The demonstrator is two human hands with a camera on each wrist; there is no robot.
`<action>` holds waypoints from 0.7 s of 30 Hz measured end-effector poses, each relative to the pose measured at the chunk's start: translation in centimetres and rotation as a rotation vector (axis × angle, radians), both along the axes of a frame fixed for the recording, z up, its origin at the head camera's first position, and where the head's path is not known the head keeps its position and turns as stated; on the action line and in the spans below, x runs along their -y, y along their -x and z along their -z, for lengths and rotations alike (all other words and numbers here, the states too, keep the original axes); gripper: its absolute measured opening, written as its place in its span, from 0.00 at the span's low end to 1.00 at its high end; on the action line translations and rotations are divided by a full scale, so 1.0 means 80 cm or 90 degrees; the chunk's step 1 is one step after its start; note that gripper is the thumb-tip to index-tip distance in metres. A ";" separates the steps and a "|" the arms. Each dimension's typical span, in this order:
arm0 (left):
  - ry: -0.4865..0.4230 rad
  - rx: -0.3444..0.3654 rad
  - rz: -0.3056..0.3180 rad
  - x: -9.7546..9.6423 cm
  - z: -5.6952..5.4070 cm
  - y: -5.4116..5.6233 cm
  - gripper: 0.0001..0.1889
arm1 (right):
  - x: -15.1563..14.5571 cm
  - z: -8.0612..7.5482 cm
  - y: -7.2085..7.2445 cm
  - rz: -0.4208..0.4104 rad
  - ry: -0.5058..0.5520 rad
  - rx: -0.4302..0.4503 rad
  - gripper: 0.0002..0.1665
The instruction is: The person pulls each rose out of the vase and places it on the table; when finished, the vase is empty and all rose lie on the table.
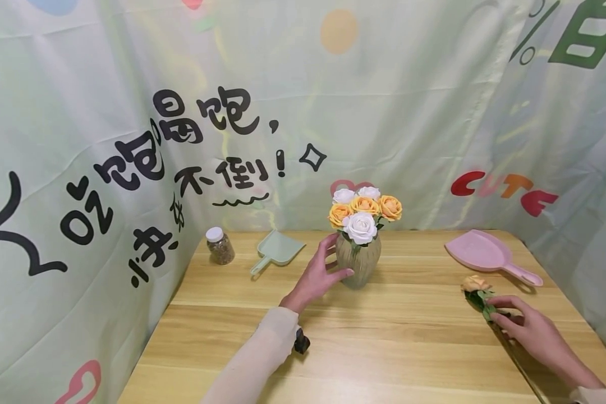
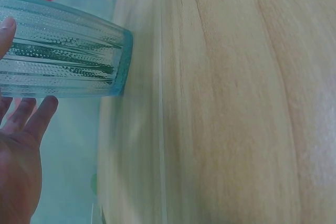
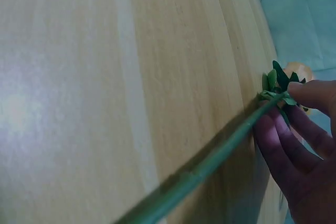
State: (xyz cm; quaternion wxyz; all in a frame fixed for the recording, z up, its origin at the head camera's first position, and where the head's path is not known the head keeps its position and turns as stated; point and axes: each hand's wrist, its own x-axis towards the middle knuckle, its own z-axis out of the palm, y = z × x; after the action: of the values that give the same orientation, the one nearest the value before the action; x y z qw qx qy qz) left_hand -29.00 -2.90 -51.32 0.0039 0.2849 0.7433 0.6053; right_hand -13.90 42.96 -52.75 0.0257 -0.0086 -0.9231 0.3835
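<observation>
A ribbed glass vase (image 1: 359, 269) stands upright on the table, filled with white roses (image 1: 361, 227) and orange roses (image 1: 365, 205). My left hand (image 1: 319, 276) holds it from the left, thumb across the front and fingers at the far side. In the left wrist view, the vase (image 2: 63, 51) lies between the thumb and fingers of that hand (image 2: 21, 166). Over on the right, my right hand (image 1: 532, 331) pinches a single orange rose (image 1: 477, 284) just below its bloom. Its long green stem (image 3: 210, 161) slants back toward me, partly hidden by the hand.
At the back left are a lidded jar (image 1: 220, 247) of small brown bits and a pale green dustpan (image 1: 281, 248). A pink dustpan (image 1: 485, 251) lies at the back right, beyond the single rose. Printed cloth (image 1: 409, 123) encloses the wooden table (image 1: 384, 348) behind and at the sides.
</observation>
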 end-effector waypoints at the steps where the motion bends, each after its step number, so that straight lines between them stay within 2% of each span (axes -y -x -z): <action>1: 0.000 0.000 0.000 0.000 0.000 0.000 0.49 | -0.001 -0.001 -0.001 0.001 0.002 -0.001 0.22; 4: -0.001 0.000 -0.001 0.000 -0.001 0.000 0.49 | -0.004 -0.007 -0.002 0.015 0.004 -0.011 0.25; 6: 0.000 0.000 -0.003 -0.001 -0.001 0.000 0.49 | -0.007 -0.014 -0.001 0.034 -0.025 -0.030 0.26; 11: -0.001 -0.004 -0.002 -0.001 -0.001 0.000 0.49 | -0.013 -0.031 0.007 0.079 -0.088 -0.127 0.24; 15: -0.003 -0.008 0.000 -0.001 -0.001 0.000 0.49 | -0.006 -0.049 0.020 0.068 -0.056 -0.194 0.22; 21: -0.003 -0.008 0.001 -0.001 -0.001 -0.001 0.48 | 0.033 -0.082 0.041 0.039 0.038 -0.240 0.21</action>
State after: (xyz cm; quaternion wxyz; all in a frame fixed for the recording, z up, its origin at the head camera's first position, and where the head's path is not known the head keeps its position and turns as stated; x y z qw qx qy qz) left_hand -28.93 -2.79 -51.26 -0.0011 0.2892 0.7419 0.6050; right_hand -17.15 40.35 -46.17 0.2093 0.0343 -0.8894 0.4049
